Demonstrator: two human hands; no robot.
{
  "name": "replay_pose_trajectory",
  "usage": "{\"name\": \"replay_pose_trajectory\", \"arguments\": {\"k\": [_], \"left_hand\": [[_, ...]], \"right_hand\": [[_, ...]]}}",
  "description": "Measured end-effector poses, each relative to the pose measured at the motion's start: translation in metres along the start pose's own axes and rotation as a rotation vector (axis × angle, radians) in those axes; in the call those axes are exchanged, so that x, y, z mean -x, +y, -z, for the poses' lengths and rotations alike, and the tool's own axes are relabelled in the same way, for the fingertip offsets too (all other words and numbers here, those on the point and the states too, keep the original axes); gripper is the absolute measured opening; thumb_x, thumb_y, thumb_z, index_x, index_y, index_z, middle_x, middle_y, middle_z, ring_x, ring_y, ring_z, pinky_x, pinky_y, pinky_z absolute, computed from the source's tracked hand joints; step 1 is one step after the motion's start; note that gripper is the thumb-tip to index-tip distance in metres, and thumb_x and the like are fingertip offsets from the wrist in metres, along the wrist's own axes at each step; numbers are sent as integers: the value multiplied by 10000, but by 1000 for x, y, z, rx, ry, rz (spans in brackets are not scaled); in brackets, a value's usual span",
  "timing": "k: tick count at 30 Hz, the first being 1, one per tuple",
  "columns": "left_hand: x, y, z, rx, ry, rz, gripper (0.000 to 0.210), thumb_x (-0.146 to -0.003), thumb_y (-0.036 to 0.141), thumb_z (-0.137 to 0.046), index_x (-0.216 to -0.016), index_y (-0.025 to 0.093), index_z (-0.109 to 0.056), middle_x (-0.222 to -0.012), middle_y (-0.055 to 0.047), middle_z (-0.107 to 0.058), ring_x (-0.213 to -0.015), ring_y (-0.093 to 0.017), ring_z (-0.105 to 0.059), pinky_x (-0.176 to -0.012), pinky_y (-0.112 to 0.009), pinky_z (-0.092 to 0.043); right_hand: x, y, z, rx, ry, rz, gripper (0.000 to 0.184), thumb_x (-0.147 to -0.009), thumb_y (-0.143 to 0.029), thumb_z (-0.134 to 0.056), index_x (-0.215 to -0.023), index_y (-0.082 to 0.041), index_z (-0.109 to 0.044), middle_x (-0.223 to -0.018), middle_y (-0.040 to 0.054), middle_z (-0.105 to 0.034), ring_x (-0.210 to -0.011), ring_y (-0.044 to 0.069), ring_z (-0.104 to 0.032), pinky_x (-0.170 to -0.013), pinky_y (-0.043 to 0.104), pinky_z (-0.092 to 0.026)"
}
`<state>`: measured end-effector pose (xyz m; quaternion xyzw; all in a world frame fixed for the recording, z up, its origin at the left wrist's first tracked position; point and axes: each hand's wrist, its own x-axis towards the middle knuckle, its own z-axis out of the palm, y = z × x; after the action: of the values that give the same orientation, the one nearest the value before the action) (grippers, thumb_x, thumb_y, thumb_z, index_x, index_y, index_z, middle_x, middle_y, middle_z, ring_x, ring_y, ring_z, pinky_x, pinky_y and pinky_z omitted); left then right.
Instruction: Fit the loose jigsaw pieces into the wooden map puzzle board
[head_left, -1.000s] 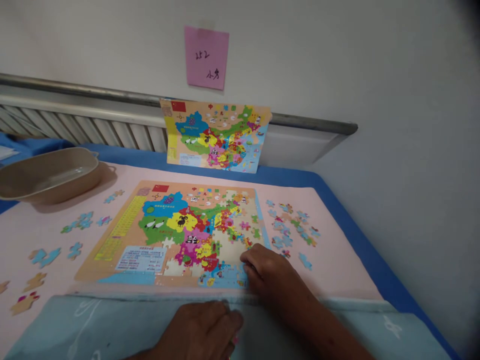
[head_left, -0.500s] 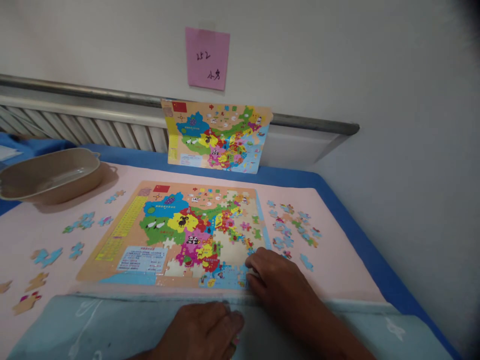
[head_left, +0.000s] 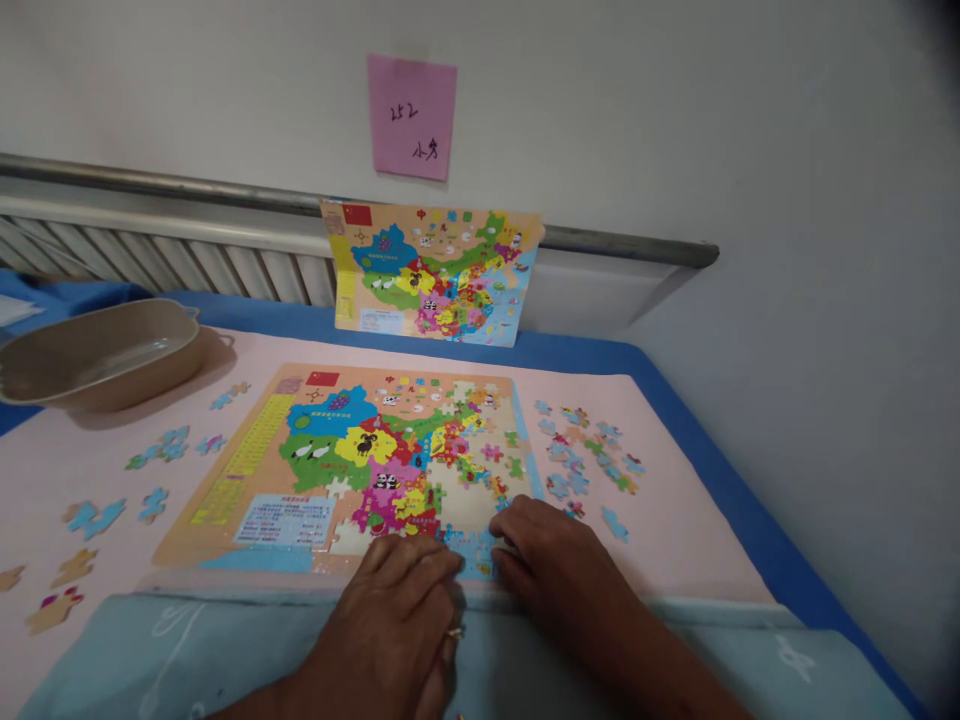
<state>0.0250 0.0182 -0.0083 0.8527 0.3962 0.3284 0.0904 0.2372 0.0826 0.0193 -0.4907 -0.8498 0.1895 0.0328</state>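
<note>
A partly filled map jigsaw puzzle (head_left: 420, 450) lies flat in front of me, with bare backing on its right side and lower left. My left hand (head_left: 394, 610) reaches over the puzzle's lower edge, fingers together and bent, fingertips down on the blue bottom strip. Its thumb and whatever may be under the fingers are hidden. At the lower right corner, my right hand (head_left: 559, 560) rests with curled fingers on the board, thumb near the bottom edge. Anything between those fingers is out of sight. Loose puzzle pieces (head_left: 574, 450) lie just right of the board.
More loose pieces (head_left: 161, 446) are scattered left of the board. A beige oval basin (head_left: 112, 375) stands at the far left. Behind, a printed reference map (head_left: 442, 275) leans upright against the wall rail (head_left: 630, 247). A pink note (head_left: 412, 118) is stuck to the wall.
My left hand has moved up and forward from below the table edge onto the puzzle's bottom strip. My right hand has stayed almost in place.
</note>
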Motion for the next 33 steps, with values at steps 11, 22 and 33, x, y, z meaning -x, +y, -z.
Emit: {"name": "replay_pose_trajectory", "arguments": {"k": [11,22,33], "left_hand": [[-2,-1,-2,14,-171,87,221,-764,124,-531,-958,174,-622,-1230,-75,-706,-1168,-301,-598,-991,-572,-449],[0,-3,-6,6,-157,71,188,-768,115,-531,-929,176,-607,-1231,-63,-703,-1153,-286,-597,-994,-541,-436],[-1,-2,-6,11,-161,73,166,-780,112,-524,-908,179,-604,-1216,-71,-706,-1124,-291,-606,-983,-551,-441]], "right_hand": [[-1,-1,0,-5,-11,10,131,-864,-59,-618,-815,-179,-602,-905,38,-630,-825,188,-566,-723,286,-375],[0,3,-5,-24,17,9,114,-868,-76,-613,-853,-187,-594,-934,43,-631,-852,201,-561,-738,298,-387],[-1,1,-9,-73,73,13,164,-822,-52,-629,-832,-191,-542,-907,29,-602,-838,200,-532,-707,300,-347]]}}
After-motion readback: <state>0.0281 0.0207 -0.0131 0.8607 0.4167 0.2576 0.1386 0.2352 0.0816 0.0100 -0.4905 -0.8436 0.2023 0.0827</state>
